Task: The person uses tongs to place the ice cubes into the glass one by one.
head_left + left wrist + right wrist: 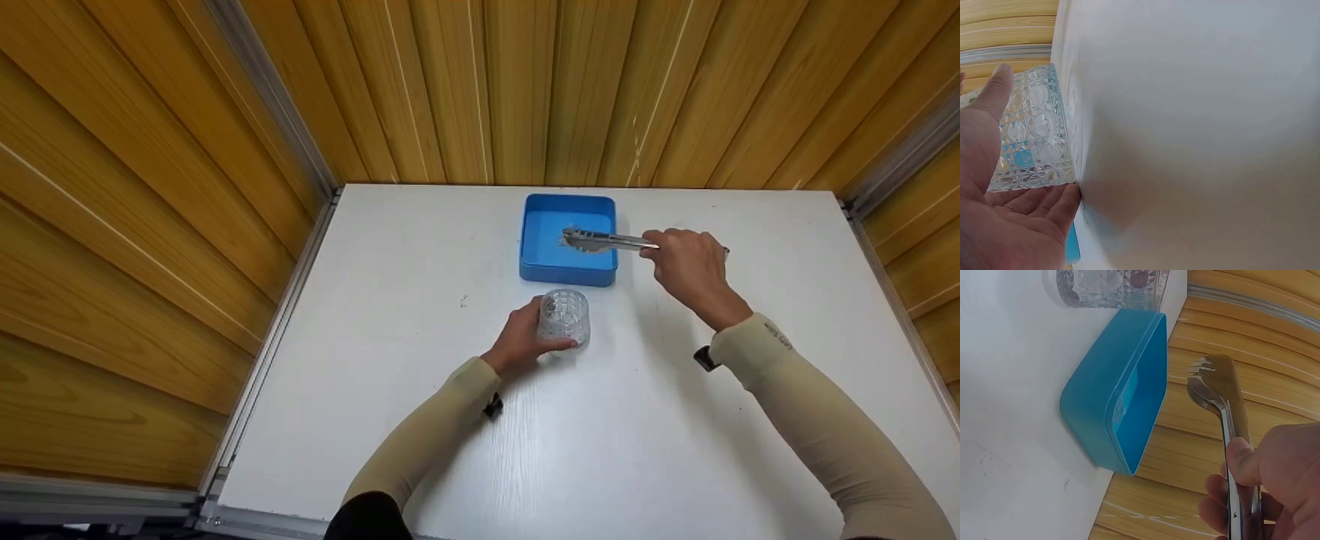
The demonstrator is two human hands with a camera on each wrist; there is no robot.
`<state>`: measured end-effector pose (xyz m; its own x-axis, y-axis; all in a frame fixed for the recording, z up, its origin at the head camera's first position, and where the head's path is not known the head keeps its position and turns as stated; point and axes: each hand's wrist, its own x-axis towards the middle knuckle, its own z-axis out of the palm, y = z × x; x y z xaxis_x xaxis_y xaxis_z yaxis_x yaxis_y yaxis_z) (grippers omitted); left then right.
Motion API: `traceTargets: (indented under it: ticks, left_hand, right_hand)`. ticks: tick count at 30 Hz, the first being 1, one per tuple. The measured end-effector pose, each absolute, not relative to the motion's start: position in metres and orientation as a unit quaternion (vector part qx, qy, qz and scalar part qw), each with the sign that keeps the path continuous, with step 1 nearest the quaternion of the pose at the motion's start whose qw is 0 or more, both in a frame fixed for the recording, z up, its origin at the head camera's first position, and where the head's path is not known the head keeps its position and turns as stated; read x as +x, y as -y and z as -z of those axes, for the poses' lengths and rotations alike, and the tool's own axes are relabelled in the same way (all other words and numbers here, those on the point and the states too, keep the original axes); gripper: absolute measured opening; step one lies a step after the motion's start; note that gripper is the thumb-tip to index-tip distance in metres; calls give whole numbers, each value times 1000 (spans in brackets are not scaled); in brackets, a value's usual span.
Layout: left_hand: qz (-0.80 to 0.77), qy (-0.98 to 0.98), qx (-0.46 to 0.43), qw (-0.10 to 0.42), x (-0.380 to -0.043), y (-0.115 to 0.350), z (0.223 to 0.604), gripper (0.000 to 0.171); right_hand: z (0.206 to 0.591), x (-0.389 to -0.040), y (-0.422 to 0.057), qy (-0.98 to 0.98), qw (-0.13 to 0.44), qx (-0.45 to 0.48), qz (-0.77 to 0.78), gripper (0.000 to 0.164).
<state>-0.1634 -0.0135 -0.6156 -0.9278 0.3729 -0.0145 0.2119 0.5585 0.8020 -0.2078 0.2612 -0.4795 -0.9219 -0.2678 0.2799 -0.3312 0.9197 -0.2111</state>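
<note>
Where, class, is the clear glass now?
In the head view, the clear glass is in the left hand, right of centre, just on the near side of the blue box.

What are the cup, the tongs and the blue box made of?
Cup: probably glass, clear with a cut pattern, though clear plastic could look alike.
Tongs: shiny metal, likely steel, from the mirror-like reflections.
Blue box: perhaps plastic or painted metal; smooth, opaque, evenly coloured.

At 4 o'clock, the right hand (1280,478) grips the metal tongs (1226,422), and their heads point to about 12 o'clock. At 9 o'clock from the tongs, an open blue box (1092,388) stands on the white table (1010,382); a clear piece (1121,406) shows inside. A patterned glass (1109,289) is at 11 o'clock, partly cut off. Wooden panels (1280,332) fill 2 o'clock.
</note>
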Motion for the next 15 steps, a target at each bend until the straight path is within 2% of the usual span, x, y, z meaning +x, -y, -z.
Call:
traceTargets:
  ticks: [5, 15]
  left_hand:
    - [-445, -876, 158, 99, -163, 13, 615, 98]
    - [-446, -876, 154, 100, -163, 12, 614, 96]
  right_hand:
    - [474, -193, -257, 972, 106, 157, -140, 21]
    - [479, -166, -254, 959, 131, 205, -145, 17]
